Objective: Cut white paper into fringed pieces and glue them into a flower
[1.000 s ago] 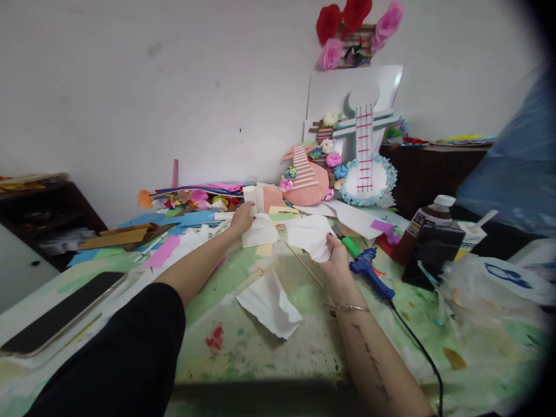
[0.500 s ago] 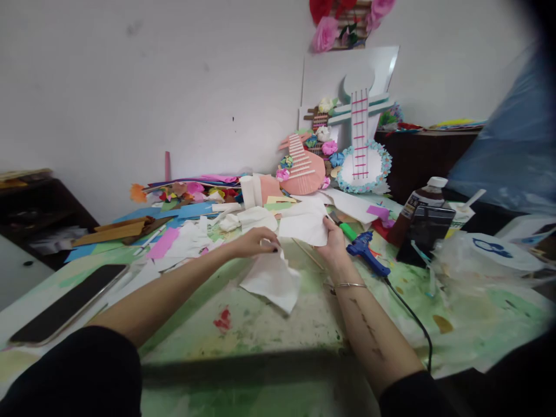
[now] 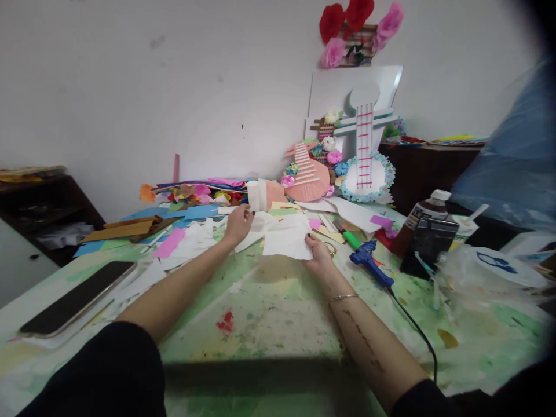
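My right hand grips a white paper sheet by its right edge, thumb on top. A gold-coloured loop shows beside that hand's fingers; what it belongs to is hidden. My left hand is held over the white scraps at the back left, its thumb and finger slightly apart and no sheet seen between them. Close to its fingers lies another white paper piece. A blue glue gun with a green front rests to the right of my right hand.
Stringed-instrument crafts and paper flowers lean against the back wall. On the left lies a phone. A brown bottle, a dark box and a plastic bag stand at the right. The glue gun's cord runs toward the front.
My left hand has moved back and left, and the white paper that hung from it is out of its fingers. My right hand has shifted slightly left and down with its sheet.
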{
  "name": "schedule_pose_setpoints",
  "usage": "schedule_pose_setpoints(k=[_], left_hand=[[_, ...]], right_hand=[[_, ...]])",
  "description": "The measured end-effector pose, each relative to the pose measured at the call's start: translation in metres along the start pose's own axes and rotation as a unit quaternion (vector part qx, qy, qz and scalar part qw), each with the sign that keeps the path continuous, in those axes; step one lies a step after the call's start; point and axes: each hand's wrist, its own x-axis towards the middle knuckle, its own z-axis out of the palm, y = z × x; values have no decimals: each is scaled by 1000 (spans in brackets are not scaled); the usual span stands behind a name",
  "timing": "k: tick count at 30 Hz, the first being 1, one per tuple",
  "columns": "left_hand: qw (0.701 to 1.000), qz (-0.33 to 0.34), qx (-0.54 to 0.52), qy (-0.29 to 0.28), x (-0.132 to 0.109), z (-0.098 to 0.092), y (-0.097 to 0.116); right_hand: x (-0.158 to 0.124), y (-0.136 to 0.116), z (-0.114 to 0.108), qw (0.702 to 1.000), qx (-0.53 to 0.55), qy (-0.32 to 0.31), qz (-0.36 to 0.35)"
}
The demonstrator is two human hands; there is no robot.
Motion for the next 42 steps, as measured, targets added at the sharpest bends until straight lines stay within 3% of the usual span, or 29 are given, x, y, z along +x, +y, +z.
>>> schedule_pose_setpoints(k=[4, 7, 10, 14, 17, 19, 22, 25, 27, 30, 35, 39, 42], left_hand=[[982, -111, -127, -87, -39, 22, -5], [963, -133, -209, -104, -56, 20, -8], [951, -123, -252, -127, -58, 3, -9], [931, -93, -247, -254, -52, -15, -16], [918, -97, -218, -317, -51, -15, -24], [931, -98, -187, -299, -51, -10, -29], [952, -109, -157, -239, -51, -3, -34], [946, -133, -215, -204, -51, 2, -36], [937, -138, -275, -167, -51, 2, -37], [917, -139, -351, -131, -52, 0, -36], [872, -153, -409, -220, -60, -2, -32], [922, -120, -309, -197, -65, 6, -38], [941, -104, -278, -160, -61, 8, -45]], right_hand=[[-7, 10, 4, 994, -76, -3, 80], [-17, 15, 8, 984, -130, -10, 118], [-26, 14, 13, 973, -185, -16, 134], [-23, 3, 18, 955, -270, -8, 120], [-15, -6, 17, 933, -334, -30, 128], [-10, -10, 13, 911, -385, -78, 123], [-7, -13, 3, 854, -484, -165, 91], [-6, -12, -6, 807, -546, -223, 34], [-5, -10, -10, 790, -565, -235, -12], [-2, -7, -15, 796, -571, -196, -44], [10, -9, -29, 826, -554, -84, -53], [15, -12, -33, 852, -519, -64, 2], [11, -14, -28, 870, -484, -75, 53]])
